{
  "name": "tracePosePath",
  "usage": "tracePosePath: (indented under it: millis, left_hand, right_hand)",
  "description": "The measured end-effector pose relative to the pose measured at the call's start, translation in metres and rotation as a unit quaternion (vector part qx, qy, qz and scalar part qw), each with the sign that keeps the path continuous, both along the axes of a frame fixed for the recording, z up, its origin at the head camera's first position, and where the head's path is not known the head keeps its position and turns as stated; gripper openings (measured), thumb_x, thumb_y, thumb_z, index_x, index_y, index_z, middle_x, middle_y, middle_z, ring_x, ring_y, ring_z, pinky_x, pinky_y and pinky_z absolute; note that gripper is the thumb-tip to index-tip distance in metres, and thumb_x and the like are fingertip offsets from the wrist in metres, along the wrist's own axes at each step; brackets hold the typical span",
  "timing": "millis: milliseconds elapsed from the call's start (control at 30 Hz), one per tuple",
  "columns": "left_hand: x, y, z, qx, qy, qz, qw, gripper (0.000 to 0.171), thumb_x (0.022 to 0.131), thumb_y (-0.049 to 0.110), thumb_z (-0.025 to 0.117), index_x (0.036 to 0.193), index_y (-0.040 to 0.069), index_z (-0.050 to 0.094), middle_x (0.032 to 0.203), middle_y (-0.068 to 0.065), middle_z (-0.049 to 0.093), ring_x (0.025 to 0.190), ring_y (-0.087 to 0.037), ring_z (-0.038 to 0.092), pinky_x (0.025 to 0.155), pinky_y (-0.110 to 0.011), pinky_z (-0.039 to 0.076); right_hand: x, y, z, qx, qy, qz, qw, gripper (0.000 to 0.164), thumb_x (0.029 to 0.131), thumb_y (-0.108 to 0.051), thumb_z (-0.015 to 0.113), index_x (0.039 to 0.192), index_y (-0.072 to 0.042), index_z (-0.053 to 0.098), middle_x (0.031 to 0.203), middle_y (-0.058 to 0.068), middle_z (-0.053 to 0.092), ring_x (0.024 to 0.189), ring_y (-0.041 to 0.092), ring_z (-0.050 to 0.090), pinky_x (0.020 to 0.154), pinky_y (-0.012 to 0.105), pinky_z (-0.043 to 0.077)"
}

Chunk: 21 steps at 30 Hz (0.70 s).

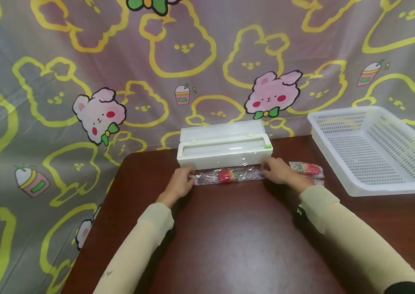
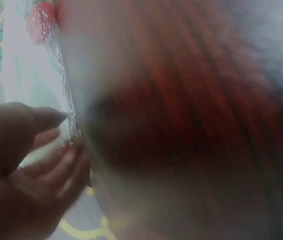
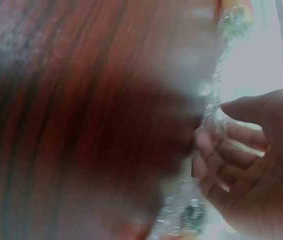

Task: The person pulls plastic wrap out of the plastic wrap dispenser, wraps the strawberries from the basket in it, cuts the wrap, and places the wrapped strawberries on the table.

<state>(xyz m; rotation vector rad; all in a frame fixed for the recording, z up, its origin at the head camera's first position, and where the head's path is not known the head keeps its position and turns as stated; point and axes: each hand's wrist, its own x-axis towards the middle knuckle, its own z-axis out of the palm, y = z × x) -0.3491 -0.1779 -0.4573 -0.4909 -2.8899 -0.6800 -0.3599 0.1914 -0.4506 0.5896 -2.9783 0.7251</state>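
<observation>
A strip of clear plastic film lies stretched between my hands along the front of a white film dispenser box. Inside the film sits a red fruit-like piece with some green beside it; its exact kind is unclear. My left hand pinches the film's left end, thumb and fingers closing on it in the left wrist view. At the opposite end, my right hand pinches the film, which runs between thumb and fingertips in the right wrist view. The dispenser's translucent lid is raised.
Beyond my right hand lie film-wrapped red pieces. A white perforated basket stands at the right of the dark brown table. Behind the dispenser hangs a patterned curtain.
</observation>
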Motion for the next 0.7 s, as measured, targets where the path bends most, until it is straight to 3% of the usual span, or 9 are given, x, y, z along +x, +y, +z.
tracePosePath:
  millis: [100,167,233,333,400,567,700]
  left_hand:
    - [0.009,0.005,0.009,-0.038,0.044,0.021,0.9981,0.022,0.090,0.009,0.071,0.111,0.002,0.069,0.115,-0.016,0.063,0.103,-0.036,0.060,0.083,-0.051,0.053]
    - [0.013,0.012,0.015,-0.031,0.060,0.001,0.9977,0.025,0.089,0.008,0.071,0.112,0.001,0.069,0.117,-0.016,0.062,0.107,-0.036,0.059,0.087,-0.051,0.052]
    - [0.014,0.023,0.020,-0.013,0.058,-0.043,0.9973,0.024,0.090,0.005,0.069,0.114,0.000,0.069,0.117,-0.016,0.064,0.111,-0.035,0.060,0.093,-0.050,0.051]
    - [0.009,0.044,0.020,0.012,0.025,-0.114,0.9931,0.022,0.094,0.001,0.062,0.114,-0.004,0.069,0.115,-0.017,0.066,0.113,-0.033,0.061,0.101,-0.047,0.048]
    - [0.004,0.054,0.016,0.004,0.003,-0.135,0.9908,0.023,0.096,0.001,0.057,0.116,-0.006,0.067,0.116,-0.019,0.066,0.115,-0.034,0.060,0.103,-0.047,0.047]
    - [-0.001,0.055,0.002,-0.018,-0.038,-0.118,0.9922,0.025,0.097,-0.002,0.054,0.117,-0.006,0.068,0.118,-0.019,0.066,0.118,-0.035,0.060,0.105,-0.047,0.046]
    - [-0.002,0.042,-0.001,-0.016,-0.054,-0.089,0.9944,0.028,0.097,-0.001,0.053,0.120,-0.002,0.069,0.122,-0.018,0.065,0.121,-0.034,0.059,0.106,-0.048,0.045]
  right_hand:
    - [0.011,-0.007,0.009,0.044,0.067,-0.009,0.997,0.011,0.090,-0.009,0.067,0.098,-0.001,0.064,0.092,0.014,0.064,0.085,0.035,0.063,0.072,0.054,0.051]
    - [0.019,-0.018,0.015,0.056,0.108,0.006,0.993,0.012,0.091,-0.007,0.067,0.101,-0.001,0.065,0.095,0.014,0.063,0.085,0.035,0.063,0.071,0.053,0.052]
    - [0.024,-0.031,0.018,0.049,0.132,0.043,0.989,0.016,0.090,-0.005,0.066,0.105,0.000,0.067,0.098,0.014,0.064,0.088,0.035,0.064,0.074,0.052,0.054]
    - [0.026,-0.050,0.015,0.027,0.110,0.102,0.988,0.022,0.090,-0.001,0.065,0.111,0.001,0.067,0.101,0.012,0.064,0.094,0.031,0.064,0.081,0.050,0.054]
    - [0.024,-0.057,0.007,0.028,0.077,0.118,0.990,0.026,0.088,0.001,0.061,0.113,0.002,0.067,0.103,0.013,0.063,0.097,0.031,0.063,0.085,0.050,0.053]
    - [0.015,-0.053,-0.008,0.036,0.009,0.114,0.993,0.042,0.084,0.008,0.054,0.124,0.003,0.067,0.119,0.019,0.063,0.114,0.036,0.060,0.098,0.052,0.049]
    - [0.012,-0.039,-0.009,0.030,0.003,0.107,0.994,0.047,0.083,0.011,0.052,0.127,0.002,0.067,0.124,0.021,0.062,0.118,0.039,0.058,0.101,0.053,0.048]
